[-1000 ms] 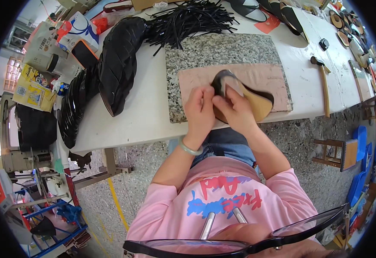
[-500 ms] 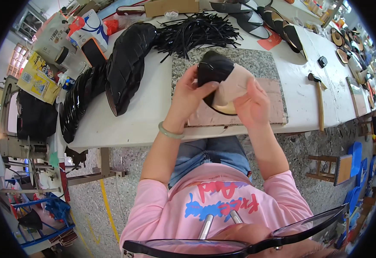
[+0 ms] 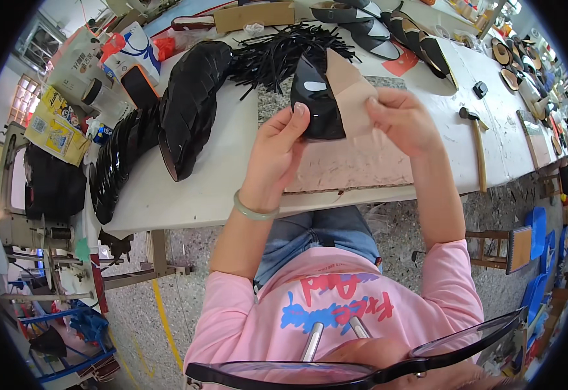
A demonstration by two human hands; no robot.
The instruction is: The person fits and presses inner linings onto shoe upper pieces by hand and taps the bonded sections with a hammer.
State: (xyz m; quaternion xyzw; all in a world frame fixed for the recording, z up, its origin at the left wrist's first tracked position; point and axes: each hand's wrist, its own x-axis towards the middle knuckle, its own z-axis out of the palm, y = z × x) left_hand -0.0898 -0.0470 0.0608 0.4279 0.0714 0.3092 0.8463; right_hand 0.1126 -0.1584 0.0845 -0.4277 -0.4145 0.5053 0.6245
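Note:
A shoe upper is held up over the work slab between my two hands. Its glossy black side (image 3: pixel 316 112) is pinched at the left edge by my left hand (image 3: pixel 277 140), thumb on the front face. My right hand (image 3: pixel 406 120) grips the pale beige lining (image 3: pixel 352 97) at its right edge, between thumb and fingers. The lining spreads out flat beside the black part and rises to a point at the top. Beneath the piece are a speckled granite slab (image 3: pixel 272 104) and a pinkish board (image 3: pixel 355 166) lying on it.
Left on the white table (image 3: pixel 232 140) lie overlapping stacks of black uppers (image 3: pixel 193 104); behind is a heap of black strips (image 3: pixel 284 52). A hammer (image 3: pixel 475 146) lies at the right, near a small black block (image 3: pixel 480 90). A sewing machine (image 3: pixel 53 221) stands at far left.
The upper was folded and curled in both hands; now it is opened out and raised, with the lining spread to the right. My right hand has moved right and up.

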